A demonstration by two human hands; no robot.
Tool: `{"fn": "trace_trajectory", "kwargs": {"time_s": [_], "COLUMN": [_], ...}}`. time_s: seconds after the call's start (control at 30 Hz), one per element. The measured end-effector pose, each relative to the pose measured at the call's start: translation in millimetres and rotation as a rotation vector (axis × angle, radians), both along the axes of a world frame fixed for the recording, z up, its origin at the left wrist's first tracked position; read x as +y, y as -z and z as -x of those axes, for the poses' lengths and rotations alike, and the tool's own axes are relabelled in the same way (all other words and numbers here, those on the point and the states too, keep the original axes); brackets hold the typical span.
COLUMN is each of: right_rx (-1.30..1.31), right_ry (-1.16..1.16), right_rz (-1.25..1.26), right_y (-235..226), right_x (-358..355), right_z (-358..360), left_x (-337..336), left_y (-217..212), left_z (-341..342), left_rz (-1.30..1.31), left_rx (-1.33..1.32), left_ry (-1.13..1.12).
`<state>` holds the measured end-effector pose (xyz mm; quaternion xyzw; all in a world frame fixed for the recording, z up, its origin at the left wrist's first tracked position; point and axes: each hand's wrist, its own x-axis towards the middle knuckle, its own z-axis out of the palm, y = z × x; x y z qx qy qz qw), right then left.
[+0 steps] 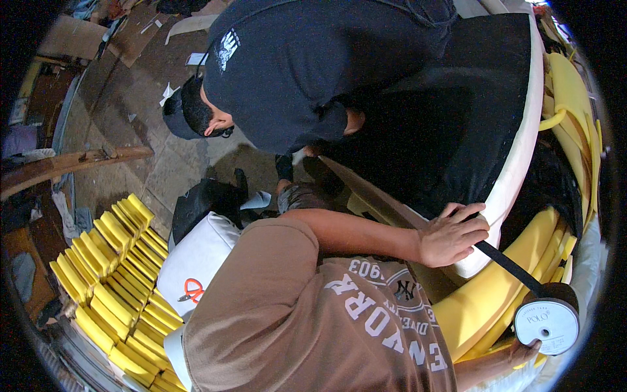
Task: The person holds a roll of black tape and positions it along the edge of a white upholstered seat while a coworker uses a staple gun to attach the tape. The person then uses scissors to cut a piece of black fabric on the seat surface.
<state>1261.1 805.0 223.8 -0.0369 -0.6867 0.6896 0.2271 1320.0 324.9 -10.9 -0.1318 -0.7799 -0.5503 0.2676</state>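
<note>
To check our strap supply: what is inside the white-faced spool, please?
Black strap runs out of the spool; how much is wound inside is hidden by its white face.

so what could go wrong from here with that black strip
The flat black strip runs straight from the left hand to a spool with a round white face, so it could twist if tension changes.

The right hand shows only at the spool's lower edge, so that grip might slip and drop the spool onto the curved yellow foam-like pieces.

A co-worker in a dark hooded top bends close over the black-covered, white-edged panel and might jog it.
</note>
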Motion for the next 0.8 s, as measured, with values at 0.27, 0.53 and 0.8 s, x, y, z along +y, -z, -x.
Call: {"fn": "trace_trajectory", "kwargs": {"time_s": [0.27, 0.53, 0.8], "right_rx": [0.004, 0.017, 0.013], "right_ry": [0.003, 0.006, 0.007], "right_rz": [0.008, 0.012, 0.019], "right_y": [4, 5, 5], "right_x": [1, 5, 17], "right_z": [-2, -3, -7], "left_x": [0, 8, 7], "left_y": [-2, -3, -11], "left_z": [-1, 5, 5], "left_rz": [0.035, 0.109, 0.072], "left_rx": [-0.009, 0.063, 0.061], "left_ry": [-0.030, -0.128, -0.066]}}
